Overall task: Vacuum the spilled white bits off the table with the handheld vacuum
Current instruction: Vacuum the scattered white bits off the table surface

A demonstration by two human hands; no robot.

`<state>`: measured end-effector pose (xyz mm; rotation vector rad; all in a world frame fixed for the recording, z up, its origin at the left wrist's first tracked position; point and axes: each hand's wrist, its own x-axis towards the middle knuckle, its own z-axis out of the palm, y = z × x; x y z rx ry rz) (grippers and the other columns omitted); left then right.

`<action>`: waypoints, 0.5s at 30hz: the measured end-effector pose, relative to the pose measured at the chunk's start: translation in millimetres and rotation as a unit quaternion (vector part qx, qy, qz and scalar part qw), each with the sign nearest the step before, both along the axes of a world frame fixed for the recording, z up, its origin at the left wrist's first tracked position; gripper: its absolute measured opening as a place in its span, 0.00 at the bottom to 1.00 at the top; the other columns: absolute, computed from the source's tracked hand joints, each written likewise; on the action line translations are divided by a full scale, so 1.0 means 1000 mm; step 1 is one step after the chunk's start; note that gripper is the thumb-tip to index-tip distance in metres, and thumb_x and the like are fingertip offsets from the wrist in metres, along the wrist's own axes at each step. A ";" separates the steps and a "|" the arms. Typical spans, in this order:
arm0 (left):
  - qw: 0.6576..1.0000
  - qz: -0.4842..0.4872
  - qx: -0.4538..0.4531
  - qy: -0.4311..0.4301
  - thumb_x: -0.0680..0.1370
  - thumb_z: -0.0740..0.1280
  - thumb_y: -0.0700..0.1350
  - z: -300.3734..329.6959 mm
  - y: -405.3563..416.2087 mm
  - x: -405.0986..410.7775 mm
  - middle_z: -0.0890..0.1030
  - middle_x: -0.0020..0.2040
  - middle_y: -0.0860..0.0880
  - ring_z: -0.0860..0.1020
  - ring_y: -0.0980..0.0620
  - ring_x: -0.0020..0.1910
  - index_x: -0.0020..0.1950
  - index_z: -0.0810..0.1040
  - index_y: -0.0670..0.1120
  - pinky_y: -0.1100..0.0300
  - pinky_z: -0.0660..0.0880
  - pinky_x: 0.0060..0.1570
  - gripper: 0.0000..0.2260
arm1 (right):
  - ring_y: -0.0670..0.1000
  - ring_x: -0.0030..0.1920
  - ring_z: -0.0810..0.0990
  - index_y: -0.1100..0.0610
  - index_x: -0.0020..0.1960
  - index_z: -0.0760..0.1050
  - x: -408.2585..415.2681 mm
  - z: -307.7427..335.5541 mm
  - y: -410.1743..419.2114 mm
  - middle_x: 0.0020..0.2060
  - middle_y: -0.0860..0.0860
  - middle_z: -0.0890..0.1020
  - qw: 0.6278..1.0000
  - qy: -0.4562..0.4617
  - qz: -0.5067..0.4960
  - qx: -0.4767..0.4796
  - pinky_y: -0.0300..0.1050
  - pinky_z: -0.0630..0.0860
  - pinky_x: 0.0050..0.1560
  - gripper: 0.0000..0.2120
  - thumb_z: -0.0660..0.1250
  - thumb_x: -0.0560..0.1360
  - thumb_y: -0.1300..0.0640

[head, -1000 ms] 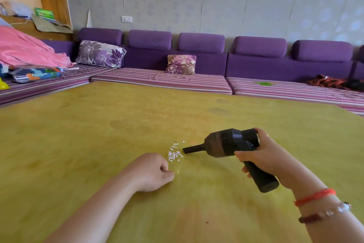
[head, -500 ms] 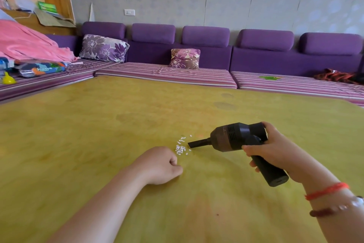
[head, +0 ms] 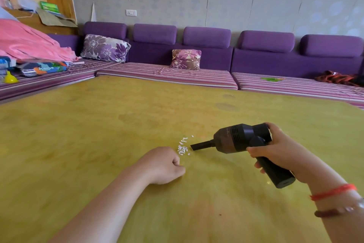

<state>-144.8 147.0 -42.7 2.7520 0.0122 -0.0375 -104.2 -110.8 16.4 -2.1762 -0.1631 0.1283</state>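
Head view: right hand [head: 275, 150] grips vacuum [head: 242, 140] beside white bits [head: 182, 147].

A long purple sofa [head: 206, 59] with striped seat pads is running along the far edge of the tabletop. A big flowery pillow [head: 105, 48] and a small flowery pillow [head: 186, 59] are leaning on its back. A pink blanket [head: 29, 43] is lying at the left, and a yellow funnel [head: 10, 77] is sitting near it.
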 end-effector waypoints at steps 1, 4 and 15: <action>1.000 0.000 0.000 0.000 0.71 0.62 0.49 0.000 0.000 0.000 0.62 0.26 0.51 0.62 0.50 0.30 0.27 0.62 0.47 0.58 0.57 0.30 0.15 | 0.50 0.25 0.82 0.51 0.56 0.64 0.000 0.000 0.001 0.43 0.57 0.80 1.000 -0.001 0.000 0.002 0.42 0.77 0.24 0.20 0.69 0.71 0.64; 1.000 0.001 0.000 0.001 0.71 0.62 0.49 0.000 0.000 0.000 0.62 0.26 0.51 0.61 0.50 0.29 0.26 0.62 0.47 0.58 0.57 0.29 0.16 | 0.50 0.26 0.82 0.52 0.57 0.64 -0.001 -0.001 0.003 0.44 0.57 0.79 1.000 0.001 0.003 0.009 0.42 0.77 0.24 0.21 0.69 0.71 0.64; 1.000 -0.002 0.003 0.007 0.72 0.62 0.48 0.004 -0.002 -0.003 0.62 0.25 0.50 0.61 0.51 0.28 0.26 0.62 0.46 0.58 0.58 0.30 0.17 | 0.51 0.29 0.82 0.51 0.57 0.64 -0.003 -0.001 0.006 0.44 0.57 0.79 1.000 -0.002 0.015 0.012 0.44 0.78 0.27 0.21 0.70 0.71 0.63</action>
